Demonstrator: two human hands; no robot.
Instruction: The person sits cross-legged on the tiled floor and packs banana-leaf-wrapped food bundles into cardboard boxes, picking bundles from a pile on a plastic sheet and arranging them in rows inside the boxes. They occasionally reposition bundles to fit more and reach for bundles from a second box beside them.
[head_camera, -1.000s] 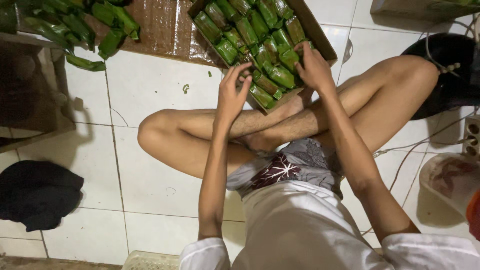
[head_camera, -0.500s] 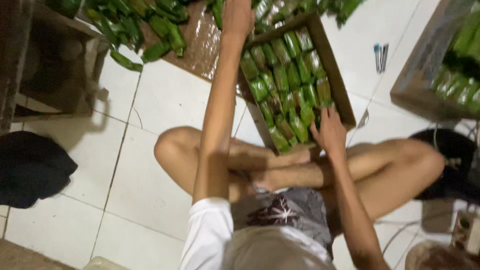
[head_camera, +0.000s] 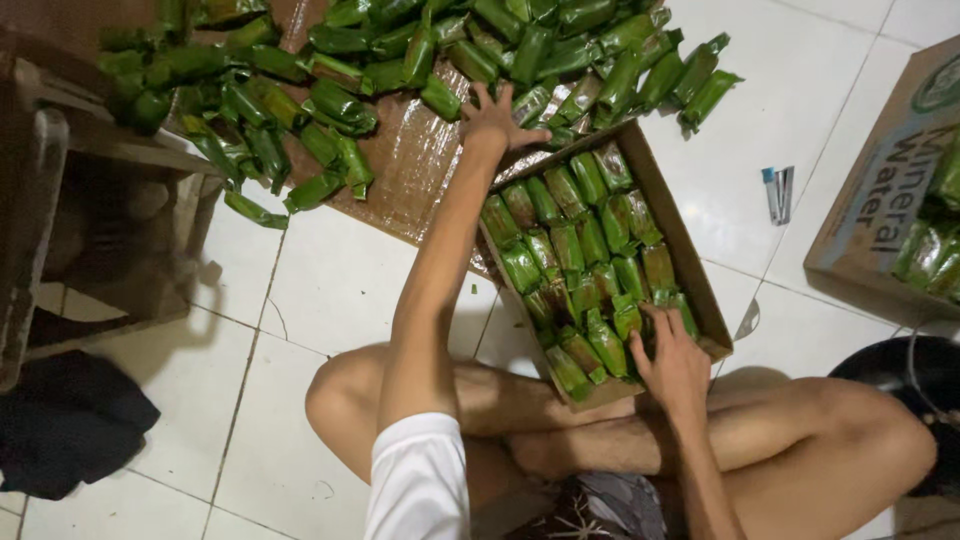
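The left hand (head_camera: 494, 115), fingers spread and grasping nothing, reached past the far edge of the shallow brown cardboard box (head_camera: 690, 265) into the loose pile of green leaf-wrapped parcels (head_camera: 560, 50), which lay directly ahead of its fingertips with long axes pointing every way. The right hand (head_camera: 672, 362), open, rested flat on the packed parcels (head_camera: 585, 255) at the box's near end.

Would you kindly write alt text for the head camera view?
A person sitting cross-legged on white tiles reaches the left hand into a pile of green leaf-wrapped parcels, while the right hand rests on parcels packed in a cardboard box.
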